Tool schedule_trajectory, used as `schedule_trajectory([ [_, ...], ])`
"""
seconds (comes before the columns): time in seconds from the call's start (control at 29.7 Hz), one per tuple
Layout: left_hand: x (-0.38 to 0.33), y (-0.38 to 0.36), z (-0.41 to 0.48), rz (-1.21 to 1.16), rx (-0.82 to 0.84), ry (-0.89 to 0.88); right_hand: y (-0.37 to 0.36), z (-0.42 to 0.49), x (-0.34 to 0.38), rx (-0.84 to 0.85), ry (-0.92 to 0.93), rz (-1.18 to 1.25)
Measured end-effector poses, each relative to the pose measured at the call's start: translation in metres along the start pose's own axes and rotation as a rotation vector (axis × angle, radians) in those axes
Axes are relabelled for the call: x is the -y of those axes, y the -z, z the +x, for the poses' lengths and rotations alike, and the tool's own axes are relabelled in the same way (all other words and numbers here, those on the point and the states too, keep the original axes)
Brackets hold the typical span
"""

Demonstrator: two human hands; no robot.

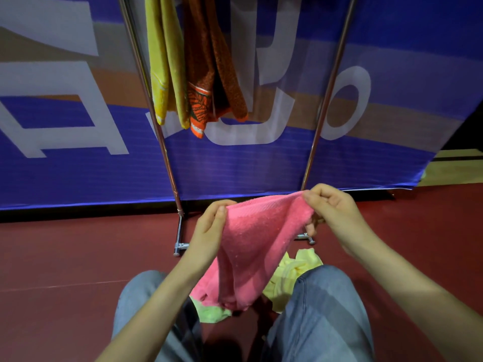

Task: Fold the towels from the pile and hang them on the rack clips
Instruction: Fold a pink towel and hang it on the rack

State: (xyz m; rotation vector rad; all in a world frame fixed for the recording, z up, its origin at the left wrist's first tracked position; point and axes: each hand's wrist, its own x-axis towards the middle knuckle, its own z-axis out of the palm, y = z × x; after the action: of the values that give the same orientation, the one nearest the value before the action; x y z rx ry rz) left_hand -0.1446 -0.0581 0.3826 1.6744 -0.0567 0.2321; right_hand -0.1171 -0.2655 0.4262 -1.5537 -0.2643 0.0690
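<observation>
At the centre of the frame I hold a pink towel [256, 246] up between my two hands. My left hand [209, 231] pinches its upper left edge between the thumb and the curled fingers. My right hand [332, 212] pinches the upper right corner in the same way, with the fingers bent tightly on the cloth. The towel is stretched between the hands and hangs down in folds, and its lower end reaches the pile on the floor [65, 257], which is dark red. This pile lies between my legs at the lower middle of the frame. It has a pale yellow towel [295, 267] at the right of the pink one and a light green towel [211, 310] at the lower left of it, both crumpled. I am wearing blue jeans [326, 322]. Behind the hands stands the metal rack [317, 126], which rises on both sides to the top of the frame. On its upper left part two towels already hang, a yellow towel [164, 61] and just beside it an orange towel [209, 74] with a pattern. Their tops go out of the frame. A blue banner [235, 165] with big white letters fills the background.
</observation>
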Motion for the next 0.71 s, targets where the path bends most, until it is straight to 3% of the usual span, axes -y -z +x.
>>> schedule_trajectory([
  [0.13,0.002,0.003,-0.001,0.012,0.125,0.024,0.003,0.001,0.0,-0.026,-0.019,0.041],
  [0.34,0.0,0.013,-0.002,0.075,0.175,0.09,0.012,0.001,-0.005,-0.008,-0.064,-0.025],
  [0.5,0.0,0.028,0.003,0.347,0.158,-0.007,0.027,0.001,-0.012,0.173,0.026,-0.354],
  [0.64,-0.006,0.033,0.008,0.502,0.182,-0.142,0.038,0.0,-0.016,0.313,0.102,-0.859],
  [0.71,-0.01,0.035,0.01,0.612,0.24,-0.209,0.038,0.0,-0.015,0.377,0.094,-0.99],
])
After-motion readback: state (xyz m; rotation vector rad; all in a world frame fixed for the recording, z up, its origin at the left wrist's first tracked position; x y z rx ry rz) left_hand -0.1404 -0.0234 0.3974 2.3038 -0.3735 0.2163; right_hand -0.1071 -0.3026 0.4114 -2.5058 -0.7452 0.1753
